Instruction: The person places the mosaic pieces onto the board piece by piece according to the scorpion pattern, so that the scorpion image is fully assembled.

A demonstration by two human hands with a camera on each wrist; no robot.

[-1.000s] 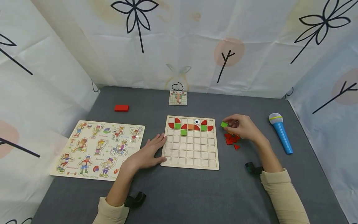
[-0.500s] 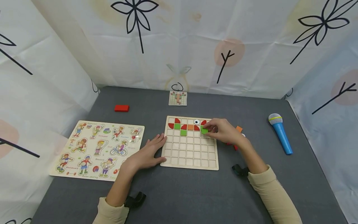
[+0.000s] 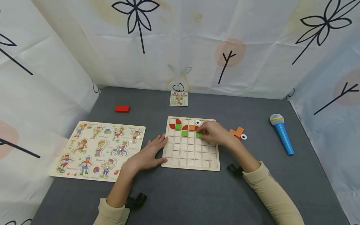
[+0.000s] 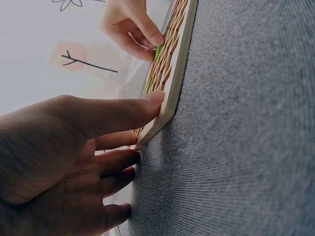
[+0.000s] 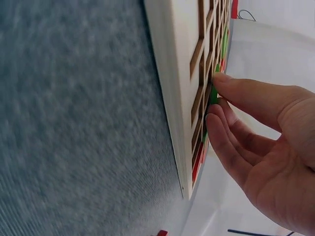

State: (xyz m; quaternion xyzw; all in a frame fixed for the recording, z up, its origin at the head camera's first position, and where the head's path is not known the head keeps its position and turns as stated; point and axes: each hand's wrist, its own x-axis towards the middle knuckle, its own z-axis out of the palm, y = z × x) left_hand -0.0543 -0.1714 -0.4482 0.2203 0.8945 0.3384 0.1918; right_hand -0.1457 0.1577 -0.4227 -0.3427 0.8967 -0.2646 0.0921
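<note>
A wooden grid board (image 3: pixel 191 155) lies on the grey table, with red, green and orange tiles and an eye tile in its upper cells. My right hand (image 3: pixel 216 133) pinches a green square tile (image 3: pixel 198 135) between thumb and fingers at the board's upper right. In the right wrist view this green tile (image 5: pixel 214 93) stands at the grid cells; whether it is seated in one, I cannot tell. My left hand (image 3: pixel 149 156) rests at the board's left edge, fingers extended, and its thumb (image 4: pixel 156 97) touches the rim near the corner.
Loose orange tiles (image 3: pixel 239 131) and an eye tile (image 3: pixel 243 137) lie right of the board, partly behind the right arm. A blue toy microphone (image 3: pixel 283 137) is farther right. A picture puzzle board (image 3: pixel 92 153) lies left, a red block (image 3: pixel 122 108) and a pattern card (image 3: pixel 178 98) at the back.
From the loose pile, my right hand has carried the green tile left onto the board, then slightly farther left among the cells. The left hand has stayed at the board's edge.
</note>
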